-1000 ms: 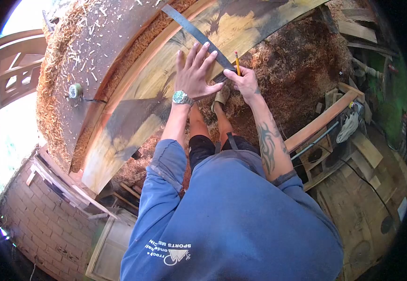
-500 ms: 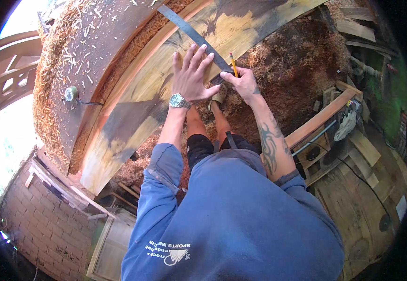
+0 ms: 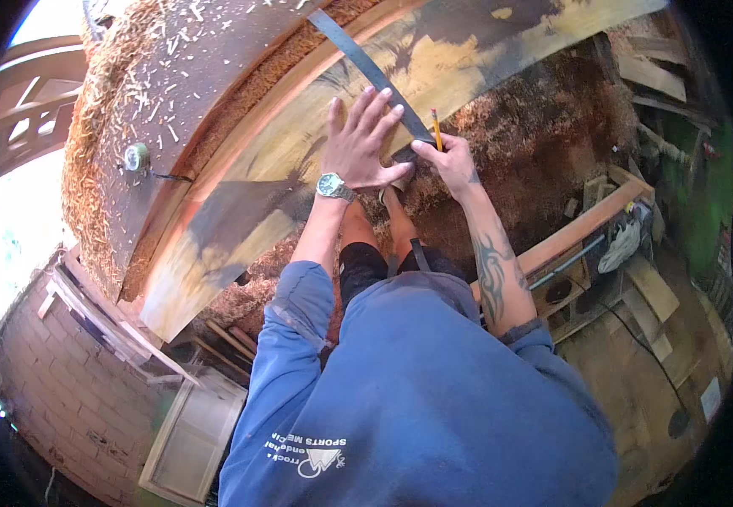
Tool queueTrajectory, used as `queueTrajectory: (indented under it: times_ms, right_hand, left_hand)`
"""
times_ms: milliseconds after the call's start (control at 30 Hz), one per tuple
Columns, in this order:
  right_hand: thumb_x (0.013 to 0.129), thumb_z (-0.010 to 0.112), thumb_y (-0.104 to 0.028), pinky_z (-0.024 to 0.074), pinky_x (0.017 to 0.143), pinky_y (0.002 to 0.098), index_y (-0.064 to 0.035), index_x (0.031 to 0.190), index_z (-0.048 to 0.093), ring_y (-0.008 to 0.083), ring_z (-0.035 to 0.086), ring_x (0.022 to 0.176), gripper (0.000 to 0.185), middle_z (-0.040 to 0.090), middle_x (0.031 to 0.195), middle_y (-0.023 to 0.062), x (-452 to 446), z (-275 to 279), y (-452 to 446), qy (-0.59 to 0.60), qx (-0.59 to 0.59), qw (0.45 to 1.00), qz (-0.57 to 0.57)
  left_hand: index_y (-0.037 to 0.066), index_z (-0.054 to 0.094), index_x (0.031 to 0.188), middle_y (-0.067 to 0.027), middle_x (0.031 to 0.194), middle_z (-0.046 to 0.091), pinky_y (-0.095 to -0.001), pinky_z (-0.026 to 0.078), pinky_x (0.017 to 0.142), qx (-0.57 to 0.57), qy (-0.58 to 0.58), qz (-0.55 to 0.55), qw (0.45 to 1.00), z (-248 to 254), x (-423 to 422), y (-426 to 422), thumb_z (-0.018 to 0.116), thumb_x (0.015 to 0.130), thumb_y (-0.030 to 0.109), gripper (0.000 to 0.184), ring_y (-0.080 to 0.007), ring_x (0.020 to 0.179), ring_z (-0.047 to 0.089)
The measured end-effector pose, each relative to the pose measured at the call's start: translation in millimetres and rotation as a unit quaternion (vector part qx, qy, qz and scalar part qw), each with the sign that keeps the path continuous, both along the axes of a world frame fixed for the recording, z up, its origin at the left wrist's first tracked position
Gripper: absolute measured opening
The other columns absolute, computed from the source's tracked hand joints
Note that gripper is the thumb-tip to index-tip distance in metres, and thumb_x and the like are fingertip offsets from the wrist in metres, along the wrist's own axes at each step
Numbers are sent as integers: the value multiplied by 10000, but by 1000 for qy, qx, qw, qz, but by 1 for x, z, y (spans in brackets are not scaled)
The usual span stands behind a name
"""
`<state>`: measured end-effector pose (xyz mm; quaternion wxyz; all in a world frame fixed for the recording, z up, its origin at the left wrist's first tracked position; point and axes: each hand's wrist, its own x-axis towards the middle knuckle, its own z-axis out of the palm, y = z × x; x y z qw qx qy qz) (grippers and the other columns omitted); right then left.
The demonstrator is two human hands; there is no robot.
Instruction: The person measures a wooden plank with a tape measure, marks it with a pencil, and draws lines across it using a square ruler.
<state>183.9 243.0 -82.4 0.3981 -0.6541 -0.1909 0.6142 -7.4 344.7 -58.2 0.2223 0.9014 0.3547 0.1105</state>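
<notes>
A metal try square (image 3: 366, 69) lies across a long, dark-stained wooden board (image 3: 257, 198). Its blade runs from the board's far edge back to the near edge. My left hand (image 3: 360, 144) rests flat on the board beside the blade, fingers spread, with a watch on the wrist. At the near edge my right hand (image 3: 453, 164) is closed, its thumb on the corner of the square. A yellow pencil (image 3: 437, 133) stands up between the right thumb and fingers. Part of the square's stock is hidden by my hands.
Behind the board is a dark machine table (image 3: 206, 80) strewn with shavings. A small round device (image 3: 136, 158) sits on it. Sawdust (image 3: 535, 127) covers the floor below. To the right stands a wooden frame (image 3: 573, 226) with offcuts; a framed panel (image 3: 193, 435) is at lower left.
The view has shifted slightly, moving the board and both hands in the picture. The hands keep nearly the same hold on the square and board.
</notes>
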Motion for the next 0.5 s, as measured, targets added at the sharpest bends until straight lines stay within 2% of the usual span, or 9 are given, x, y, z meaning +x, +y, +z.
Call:
queueTrajectory:
  times_ms: [167,200,300,333,433,500]
  right_hand:
    - [867,776,-169,424,620,230,-8,929,749,51,539,681,174,662,798,-32,-5,-3,-1,18,-21,999,-39]
    - [864,776,-157,419,611,225,-16,909,745,52,533,665,151,661,797,-28,-5,-3,-1,30,-26,998,-50]
    - [862,773,-149,419,598,226,-12,909,744,53,542,660,147,673,800,-20,-7,-5,-1,28,-26,998,-57]
    - [861,769,-138,432,609,223,-9,910,746,60,571,678,140,694,815,-7,-12,-2,2,33,11,996,-78]
    - [854,769,-134,460,659,223,-1,922,749,71,605,711,151,711,838,9,-11,11,6,46,-11,996,-70]
    - [848,768,-143,468,702,225,-2,928,755,78,615,741,163,712,842,10,-5,-8,-2,13,-11,998,-59]
  left_hand:
    - [249,520,1419,-20,1565,406,-568,102,1206,-7,-6,13,1000,2,-2,1,733,737,599,796,-248,1488,306]
    - [221,536,1398,-33,1560,409,-580,89,1206,20,-5,10,1000,-1,-2,1,701,714,645,822,-240,1474,320]
    - [221,525,1405,-36,1572,393,-578,73,1208,0,-19,11,1000,3,-3,0,696,707,668,846,-235,1484,302]
    - [212,510,1417,-32,1581,380,-579,57,1208,5,-30,13,999,1,-2,-1,685,703,698,881,-235,1491,287]
    - [202,500,1422,-35,1588,372,-580,51,1208,34,-10,18,999,-5,0,-3,667,710,729,902,-237,1492,287]
    - [194,467,1458,-51,1611,334,-579,55,1209,39,-13,22,999,-4,2,-4,643,738,732,917,-242,1506,264]
